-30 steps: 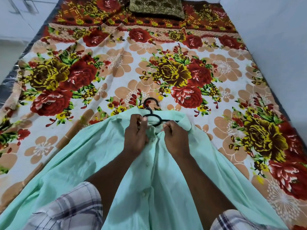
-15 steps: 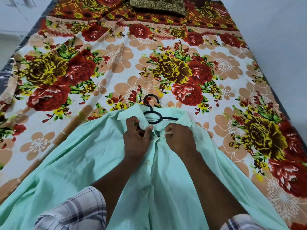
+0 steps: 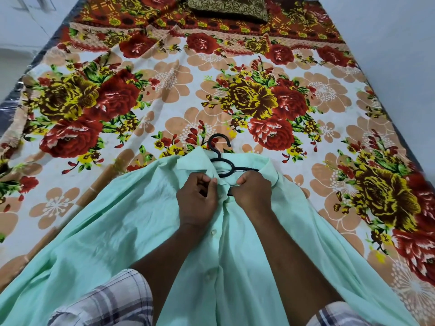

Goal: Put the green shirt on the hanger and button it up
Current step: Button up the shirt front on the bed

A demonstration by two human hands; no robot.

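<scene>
Broadly, a bed spread with a white cotton bedsheet printed in red, yellow and peach flowers (image 3: pixel 179 74) fills most of the view, with a pale wall (image 3: pixel 400 43) along its right side. Spread over the near part of the bed lies the pale mint-green button-front shirt (image 3: pixel 122 231), front up, collar pointing away from the person, its body fanning wide to left and right and running off the bottom edge. At the far end of the bed rests a dark olive patterned pillow (image 3: pixel 228 7), well apart from the shirt. Two checked grey-and-white sleeves (image 3: pixel 106 300) show at the bottom, and both bare forearms lie over the shirt front, hiding part of the placket.

The left hand (image 3: pixel 196 201) and the right hand (image 3: pixel 253 191) meet just under the collar. On each the fingers are curled tight: the left pinches the left front edge of the shirt between thumb and fingers, and the right pinches the opposite edge close beside it. Both hands cover the topmost button, so whether it is fastened cannot be told.

The black plastic hanger (image 3: pixel 229 169) sits inside the shirt; only its hook and neck loop stick out past the open collar onto the bedsheet, while the cloth covers its shoulders. Lower down the placket two small pale round buttons (image 3: pixel 213 232) show between the forearms
</scene>
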